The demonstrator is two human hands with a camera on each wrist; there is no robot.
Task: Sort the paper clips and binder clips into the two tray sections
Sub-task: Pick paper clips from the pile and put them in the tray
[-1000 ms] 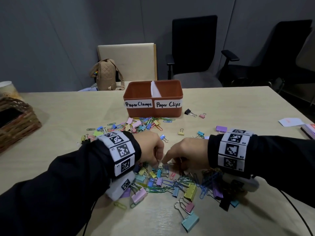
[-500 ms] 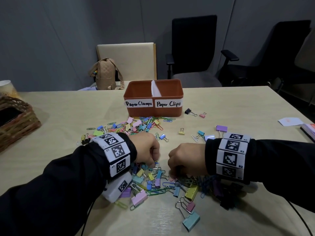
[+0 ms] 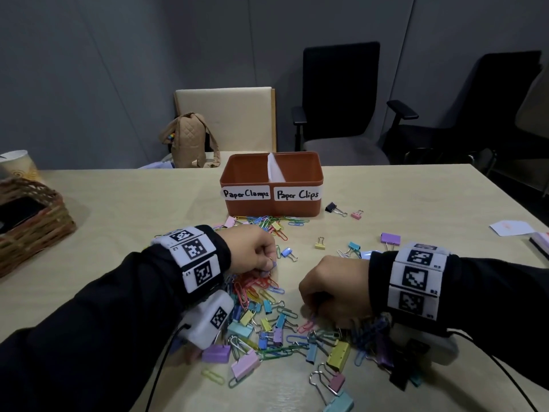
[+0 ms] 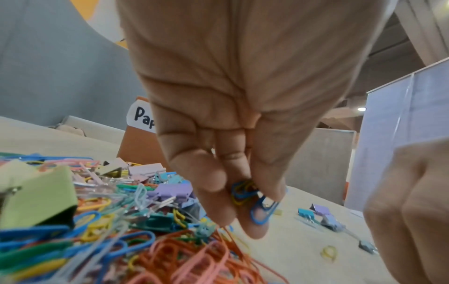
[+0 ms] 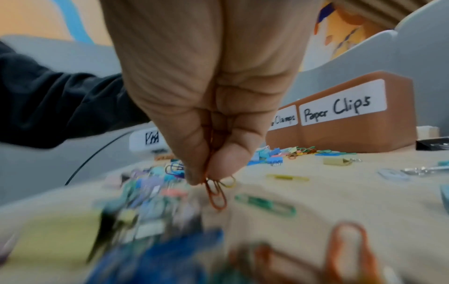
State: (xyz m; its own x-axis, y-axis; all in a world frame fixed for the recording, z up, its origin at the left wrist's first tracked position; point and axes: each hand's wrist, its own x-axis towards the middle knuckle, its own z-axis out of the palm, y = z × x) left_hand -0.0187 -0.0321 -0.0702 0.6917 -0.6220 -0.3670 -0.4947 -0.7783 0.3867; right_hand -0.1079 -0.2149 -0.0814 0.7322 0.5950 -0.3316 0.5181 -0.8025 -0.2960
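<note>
Blue paper clips (image 4: pixel 252 199) pinched in left hand (image 4: pixel 233 134); orange paper clips (image 5: pixel 216 194) pinched in right hand (image 5: pixel 213 107).

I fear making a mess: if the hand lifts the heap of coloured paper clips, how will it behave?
The paper clips lie interlocked, so several would probably rise together in a dangling chain. They are thin wire, likely light and springy. The left hand already pinches a bunch.

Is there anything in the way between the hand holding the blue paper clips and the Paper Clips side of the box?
Nothing blocks it. The left hand pinches blue paper clips above the pile. Between it and the orange tray lie only loose clips flat on the table, and the Paper Clips section is open on top.
</note>
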